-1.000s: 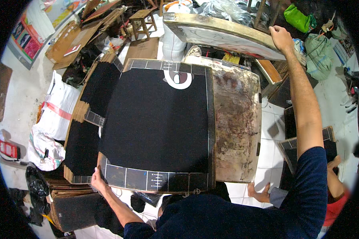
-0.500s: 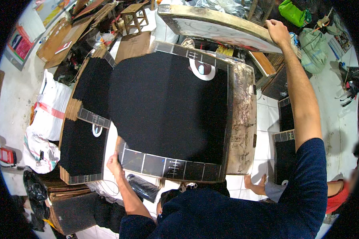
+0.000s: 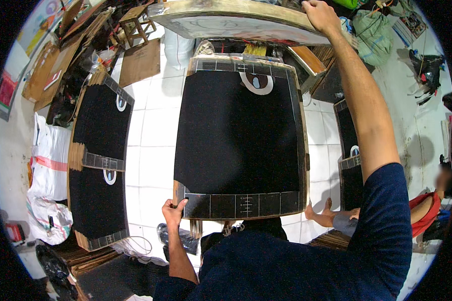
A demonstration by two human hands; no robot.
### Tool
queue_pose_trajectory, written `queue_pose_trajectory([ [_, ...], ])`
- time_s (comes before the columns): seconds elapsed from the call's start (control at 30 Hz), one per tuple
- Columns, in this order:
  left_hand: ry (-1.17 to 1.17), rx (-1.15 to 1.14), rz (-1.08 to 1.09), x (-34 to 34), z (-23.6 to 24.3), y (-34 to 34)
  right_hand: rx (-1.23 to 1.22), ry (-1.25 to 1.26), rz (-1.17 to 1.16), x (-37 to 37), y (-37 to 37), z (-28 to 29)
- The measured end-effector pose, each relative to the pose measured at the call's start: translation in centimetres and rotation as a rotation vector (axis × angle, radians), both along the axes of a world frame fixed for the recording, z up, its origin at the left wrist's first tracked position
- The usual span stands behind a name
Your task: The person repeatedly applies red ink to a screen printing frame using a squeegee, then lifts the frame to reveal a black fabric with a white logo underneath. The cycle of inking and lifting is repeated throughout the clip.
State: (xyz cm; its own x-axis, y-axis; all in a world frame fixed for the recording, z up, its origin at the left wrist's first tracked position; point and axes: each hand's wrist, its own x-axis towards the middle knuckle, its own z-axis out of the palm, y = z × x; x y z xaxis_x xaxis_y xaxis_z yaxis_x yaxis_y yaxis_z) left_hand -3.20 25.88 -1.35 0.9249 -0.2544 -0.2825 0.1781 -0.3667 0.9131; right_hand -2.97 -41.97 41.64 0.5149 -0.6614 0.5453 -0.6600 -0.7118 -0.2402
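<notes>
Right in front of me a large black printed board point(image 3: 236, 135) lies flat on a low worktop, whose worn right edge point(image 3: 305, 150) shows beside it. A white-rimmed eye shape sits near its far edge, and gridded strips run along its far and near edges. My left hand point(image 3: 173, 213) grips the board's near left corner, thumb on top. Farther off, a wooden-framed screen point(image 3: 226, 29) is tilted up above the board's far side. My right hand point(image 3: 321, 16) is closed over the frame's top right corner, arm stretched out; its fingertips are partly hidden.
Stacks of similar black boards point(image 3: 100, 120) stand on the left, with more boards point(image 3: 349, 185) on the right. A small wooden stool point(image 3: 134, 24) is at the far left. White wrapped bundles point(image 3: 50, 160) line the left wall. Another person's bare legs point(image 3: 324, 216) show at the right.
My left hand has moved the black board rightward and squared it on the worktop; before, it lay askew over the left stack. The right hand keeps holding the screen up. The view has shifted.
</notes>
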Motion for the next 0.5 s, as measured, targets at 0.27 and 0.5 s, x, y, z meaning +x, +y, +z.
queue_pose_trajectory([
  [0.27, -0.112, 0.349, -0.017, 0.4, 4.2, -1.3, 0.049, -0.047, -0.026, 0.2, 2.0, 1.8],
  [0.5, -0.15, 0.512, -0.074, 0.8, 5.6, -2.1, 0.049, -0.022, -0.019, 0.4, 1.4, 2.3],
])
